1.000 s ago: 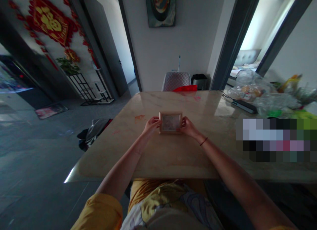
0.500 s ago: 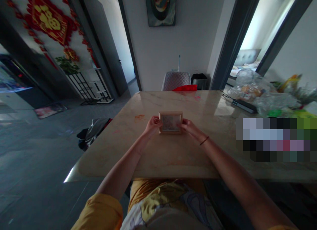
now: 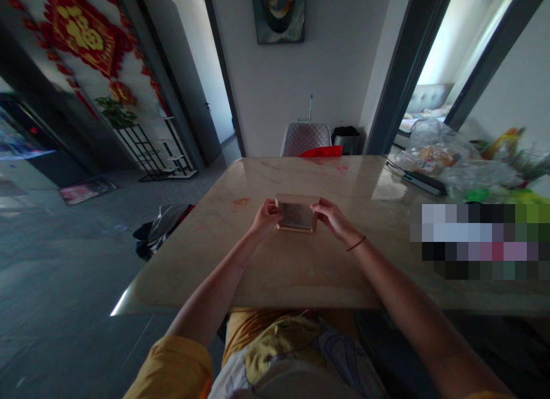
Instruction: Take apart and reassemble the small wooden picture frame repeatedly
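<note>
A small picture frame point(image 3: 296, 215) with a pale wood-coloured border and a greyish panel is between my hands over the middle of the table point(image 3: 296, 273). My left hand point(image 3: 267, 216) is closed on its left edge, thumb toward the front. On the opposite side, my right hand point(image 3: 330, 215) grips the upper right corner, fingers at the top edge. The frame is tilted so its top edge shows thick. What the panel depicts is too dim to make out, and I cannot tell whether the lower edge touches the table.
A dark oblong device point(image 3: 423, 182) with a cable lies at the table's right, near clear plastic bags point(image 3: 438, 149). A blurred-out patch covers things at the right edge. Beyond the far edge stands a quilted chair point(image 3: 307, 138) with a red item point(image 3: 322, 151).
The picture frame has tipped, showing more of its top edge. My right hand has moved slightly up toward the upper right corner; my left hand stays at the left edge.
</note>
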Motion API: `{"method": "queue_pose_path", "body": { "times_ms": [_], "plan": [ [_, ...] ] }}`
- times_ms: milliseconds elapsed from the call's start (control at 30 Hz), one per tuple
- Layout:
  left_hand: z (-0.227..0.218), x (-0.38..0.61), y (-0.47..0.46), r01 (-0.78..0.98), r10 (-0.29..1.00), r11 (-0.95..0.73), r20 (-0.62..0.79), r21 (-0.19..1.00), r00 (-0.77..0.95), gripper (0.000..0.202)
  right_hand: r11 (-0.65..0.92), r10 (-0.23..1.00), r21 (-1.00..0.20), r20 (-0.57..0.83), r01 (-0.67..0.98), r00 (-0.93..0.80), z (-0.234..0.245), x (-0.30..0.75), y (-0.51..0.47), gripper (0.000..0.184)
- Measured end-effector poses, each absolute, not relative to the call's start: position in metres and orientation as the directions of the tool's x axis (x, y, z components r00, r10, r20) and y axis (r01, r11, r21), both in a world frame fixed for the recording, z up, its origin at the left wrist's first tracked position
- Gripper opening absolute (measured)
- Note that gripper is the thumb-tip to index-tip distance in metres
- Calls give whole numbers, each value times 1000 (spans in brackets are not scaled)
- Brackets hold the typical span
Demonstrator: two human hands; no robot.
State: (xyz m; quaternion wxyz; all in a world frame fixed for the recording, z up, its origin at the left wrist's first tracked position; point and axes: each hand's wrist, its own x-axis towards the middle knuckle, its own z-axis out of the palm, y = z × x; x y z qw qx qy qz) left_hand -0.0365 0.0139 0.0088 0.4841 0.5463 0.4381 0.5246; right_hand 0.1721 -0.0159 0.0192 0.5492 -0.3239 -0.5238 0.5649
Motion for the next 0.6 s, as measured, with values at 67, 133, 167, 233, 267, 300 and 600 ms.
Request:
{"method": "queue_pose_path", "body": {
  "times_ms": [67,133,167,233,267,300,600],
  "plan": [
    [8,-36,15,-16,987,-151,152,988,61,36,142,961,-946,203,-291,-189,19,172,-16,15],
    [8,-35,16,14,985,-165,164,986,47,36,135,962,-945,197,-297,-190,19,172,-17,14],
    [8,-35,16,38,984,-177,176,983,27,36,130,962,-946,193,-296,-193,20,171,-18,14],
    [8,-33,16,110,975,-212,218,971,-50,34,120,964,-950,181,-288,-193,22,171,-19,15],
    [8,-33,16,160,964,-226,244,961,-102,33,115,966,-952,174,-283,-192,22,170,-19,14],
    [8,-33,15,215,952,-233,268,948,-149,31,111,967,-953,169,-281,-190,23,170,-19,14],
    [-1,-29,9,413,936,-276,341,868,-90,40,99,965,-943,169,-317,-200,18,170,-15,14]
  ]
}}
